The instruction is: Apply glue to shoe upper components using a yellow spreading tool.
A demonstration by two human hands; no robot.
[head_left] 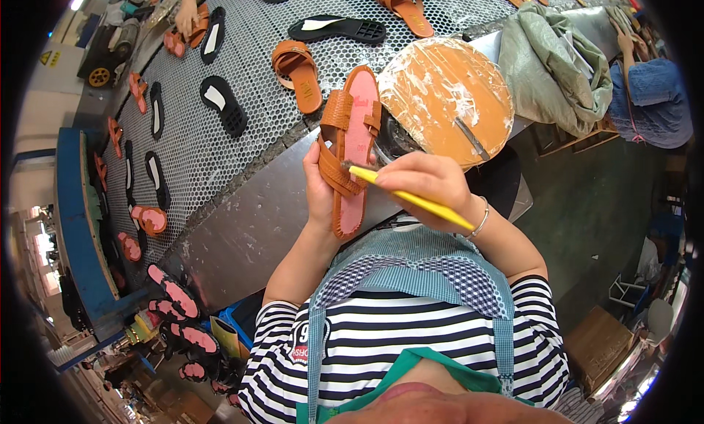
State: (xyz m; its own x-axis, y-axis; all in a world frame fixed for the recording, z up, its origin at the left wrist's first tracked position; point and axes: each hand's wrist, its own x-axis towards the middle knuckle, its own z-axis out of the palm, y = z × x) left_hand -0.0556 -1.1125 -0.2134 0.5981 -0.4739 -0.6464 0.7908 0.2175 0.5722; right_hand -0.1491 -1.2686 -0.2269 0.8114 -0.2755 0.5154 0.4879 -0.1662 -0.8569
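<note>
My left hand (319,185) is closed around the strap side of a brown slide sandal (358,138), held with its pink underside facing up. The crossed straps stick out at the sandal's left. Between the fingers of my right hand (429,182) is a yellow-handled brush (433,206), its dark tip over the middle of the pink underside. I cannot tell whether the tip touches it. Just beyond my right hand sits a round tan lid or board (433,79) smeared with white, and a flat metal strip (471,139) lies on it.
A perforated conveyor belt (253,50) carries black soles (224,105) and brown sandals (298,72). At the far left another person's hand (187,18) reaches over it. A greenish sack (546,68) lies at right, near a person in blue (653,101). Pink-bottomed sandals (174,288) hang at lower left.
</note>
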